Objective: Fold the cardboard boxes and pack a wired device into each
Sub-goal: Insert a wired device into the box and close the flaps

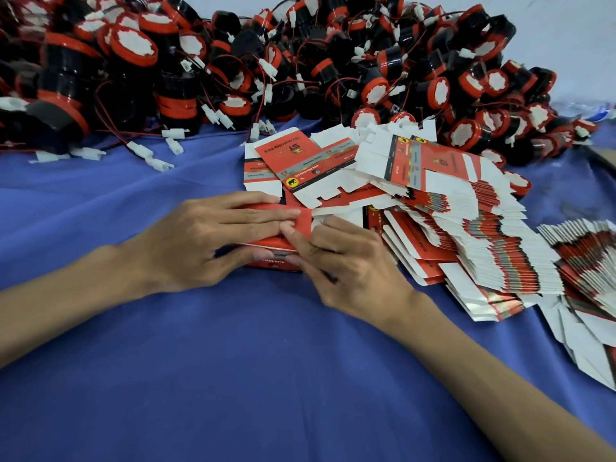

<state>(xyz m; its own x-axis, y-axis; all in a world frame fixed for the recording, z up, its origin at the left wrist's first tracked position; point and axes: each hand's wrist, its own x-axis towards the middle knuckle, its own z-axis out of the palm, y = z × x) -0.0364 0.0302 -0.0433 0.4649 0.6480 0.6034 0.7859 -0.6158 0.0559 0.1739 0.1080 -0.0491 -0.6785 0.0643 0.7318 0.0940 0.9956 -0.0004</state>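
Left grip (213, 241) clasped red box (301, 225), fingers over top, thumb along near side. Right grip (350, 265) pinched its end flap. Box sat between both grips on blue counter (266, 361). Flat boxes (483, 228) fanned just right of right grip. Wired devices (300, 61) heaped beyond.

Matt blue cloth (233, 361) spread under everything, softly creased. Flat cardboard boxes (483, 235): glossy red print, plain matt white inside, and the folded box (301, 225) shows that same sheen. Devices (133, 48) gleam: shiny black plastic, red rims, smooth white plastic connectors (173, 145).
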